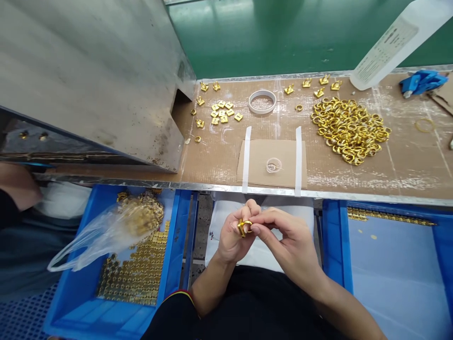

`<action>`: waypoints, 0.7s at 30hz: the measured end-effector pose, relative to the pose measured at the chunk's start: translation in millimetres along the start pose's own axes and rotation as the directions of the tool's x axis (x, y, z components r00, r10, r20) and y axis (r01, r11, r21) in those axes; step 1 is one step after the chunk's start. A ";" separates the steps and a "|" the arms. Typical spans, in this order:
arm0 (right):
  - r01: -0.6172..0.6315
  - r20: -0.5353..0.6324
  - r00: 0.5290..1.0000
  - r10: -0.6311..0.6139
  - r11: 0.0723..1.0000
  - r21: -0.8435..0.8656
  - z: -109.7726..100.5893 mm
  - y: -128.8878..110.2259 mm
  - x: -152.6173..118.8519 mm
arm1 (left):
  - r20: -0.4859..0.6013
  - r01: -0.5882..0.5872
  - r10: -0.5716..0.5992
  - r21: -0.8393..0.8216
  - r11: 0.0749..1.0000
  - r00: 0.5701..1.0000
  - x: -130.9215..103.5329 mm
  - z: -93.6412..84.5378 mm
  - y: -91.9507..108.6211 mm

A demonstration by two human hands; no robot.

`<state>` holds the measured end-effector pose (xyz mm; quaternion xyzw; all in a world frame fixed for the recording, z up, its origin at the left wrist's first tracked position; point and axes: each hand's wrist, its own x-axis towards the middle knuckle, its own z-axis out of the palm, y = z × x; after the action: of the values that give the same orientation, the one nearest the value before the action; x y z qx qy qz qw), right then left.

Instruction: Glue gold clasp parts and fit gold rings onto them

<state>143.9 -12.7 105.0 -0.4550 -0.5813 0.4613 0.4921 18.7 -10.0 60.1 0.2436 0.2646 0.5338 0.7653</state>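
Observation:
In front of my body, above my lap, my left hand (pixel 229 243) is closed around a small gold ring with a square plate (pixel 243 228). From the other side my right hand (pixel 292 236) pinches the ring's band between thumb and fingertips. Beyond them on the bench lies a taped cardboard square (pixel 258 158) with a small clear round dish (pixel 274 165) on it. A heap of gold rings (pixel 350 127) is to the right. Several flat gold squares (pixel 222 113) lie to the left, with loose gold pieces (pixel 306 83) toward the back.
A tape roll (pixel 262 102), a white bottle (pixel 382 49) and blue crumpled material (pixel 423 82) are on the bench. Left, a metal housing (pixel 106 71) stands over it. Blue bins (pixel 173 264) (pixel 336 255) flank me; the left one holds gold pieces and a plastic bag (pixel 102 231). Another person's arm (pixel 17 186) shows far left.

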 end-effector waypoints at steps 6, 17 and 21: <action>0.005 0.032 0.999 -0.003 0.998 -0.063 -0.6 -4.7 -1.4 | -0.019 0.024 -0.024 0.005 1.000 1.000 0.5 0.9 0.9; 0.142 0.088 0.988 -0.129 0.977 -0.158 -5.8 -8.4 -9.2 | 0.083 0.020 -0.028 0.094 0.995 0.996 -1.9 -8.8 1.2; 0.137 0.086 0.988 -0.127 0.983 -0.120 -4.0 -6.4 -10.0 | 0.059 -0.040 0.031 0.155 0.987 0.998 -4.2 -7.8 2.7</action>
<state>148.5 -23.2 110.1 -0.4273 -0.6568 0.4075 0.4690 10.5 -12.4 56.6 0.3224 0.2795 0.5179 0.7414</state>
